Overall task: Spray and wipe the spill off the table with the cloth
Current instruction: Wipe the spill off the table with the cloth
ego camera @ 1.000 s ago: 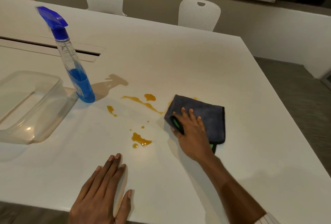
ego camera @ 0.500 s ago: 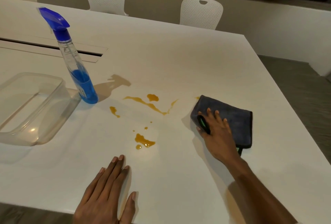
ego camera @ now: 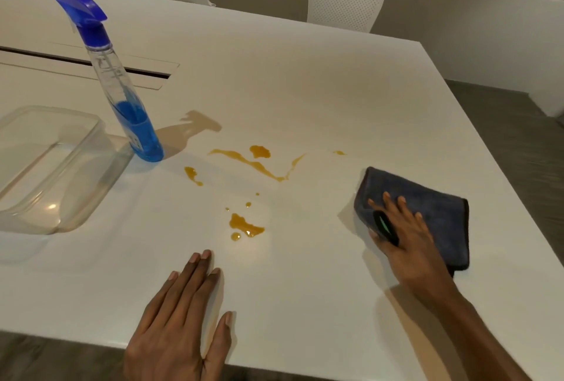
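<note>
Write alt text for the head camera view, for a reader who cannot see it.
A person's right hand presses flat on a folded dark cloth to the right of an orange spill on a white table, while the left hand rests flat near the front edge. A blue spray bottle stands beside a clear plastic container at the left.
</note>
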